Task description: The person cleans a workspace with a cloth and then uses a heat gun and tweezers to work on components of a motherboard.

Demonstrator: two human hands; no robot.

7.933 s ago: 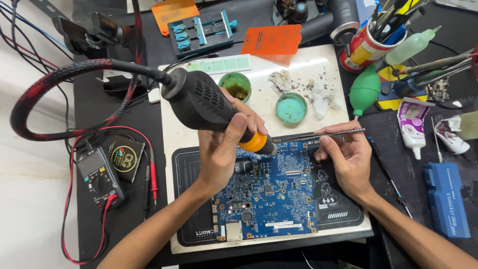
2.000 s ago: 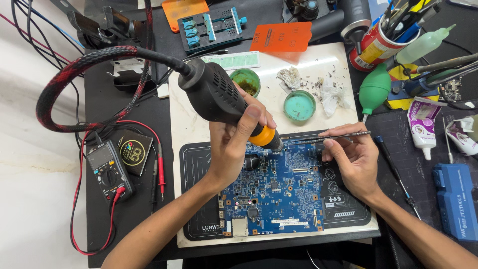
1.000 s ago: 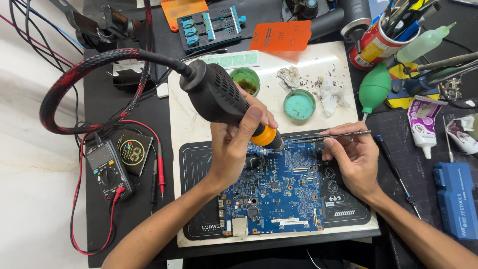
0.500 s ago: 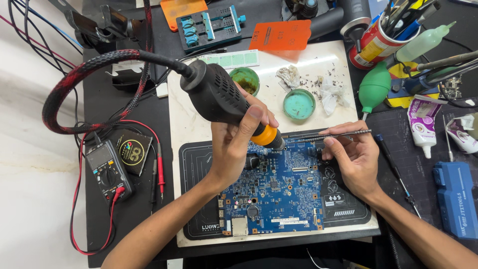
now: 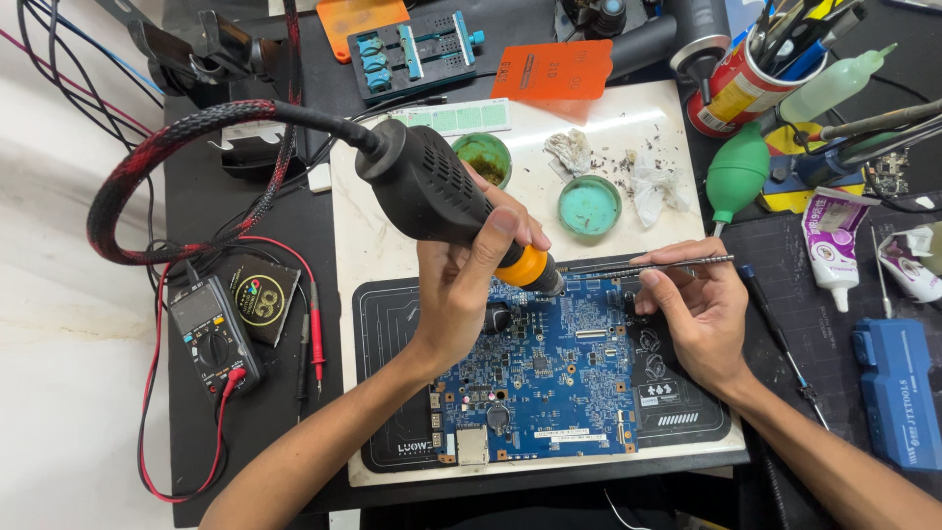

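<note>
My left hand (image 5: pixel 469 280) grips a black hot-air tool (image 5: pixel 424 189) with an orange collar; its nozzle points down at the top edge of a blue circuit board (image 5: pixel 549 378). A braided red-black hose (image 5: pixel 172 137) loops away from the tool to the left. My right hand (image 5: pixel 693 312) holds metal tweezers (image 5: pixel 643 266) lying level, their tips beside the nozzle over the board. The board rests on a black work mat (image 5: pixel 383 393), which lies on a white slab (image 5: pixel 368 250).
A multimeter (image 5: pixel 213 332) with red leads lies left of the mat. Two round green tins (image 5: pixel 589 204) and crumpled wipes sit behind the board. On the right are a green blower bulb (image 5: pixel 738 175), a tool can (image 5: pixel 734 86), a tube (image 5: pixel 830 253) and a blue case (image 5: pixel 901 391).
Since the oldest frame the view has shifted slightly. Over the last two seconds both hands, the hot-air tool and the tweezers have held nearly still over the board's top edge.
</note>
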